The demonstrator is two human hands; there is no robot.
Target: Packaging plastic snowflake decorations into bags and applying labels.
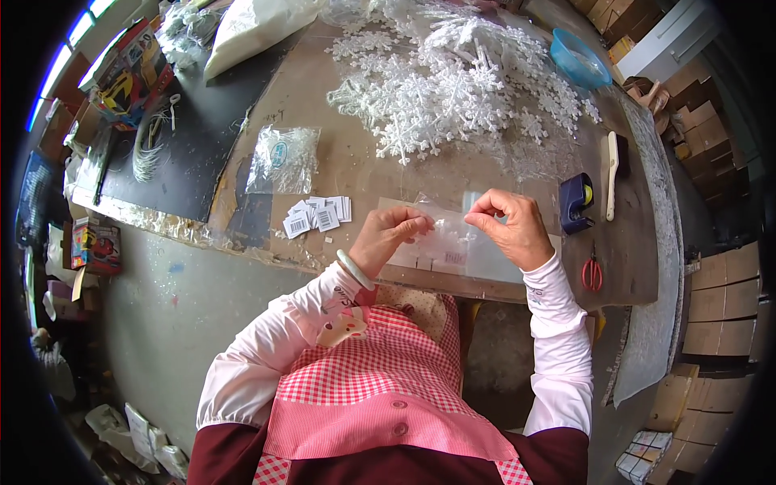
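A clear plastic bag (455, 234) with small white pieces showing through it is between my hands at the table's near edge. My left hand (383, 238), with a pale bangle at the wrist, is closed in a pinch on the bag's left side. Thumb and forefinger of my right hand (518, 229) are pressed together at the bag's upper right; what they hold is too thin and see-through to make out. Beneath lie flat clear sheets or bags (495, 263). To the left are white printed labels (326, 216) and a filled clear packet (283, 160).
White snowflake ornaments (453, 89) are heaped at the back, beside a blue basin (579, 58). On the right lie a tape dispenser (575, 203), a brush (613, 174) and red-handled scissors (592, 273). A white sack (260, 34) lies far left; cartons (725, 303) stand right.
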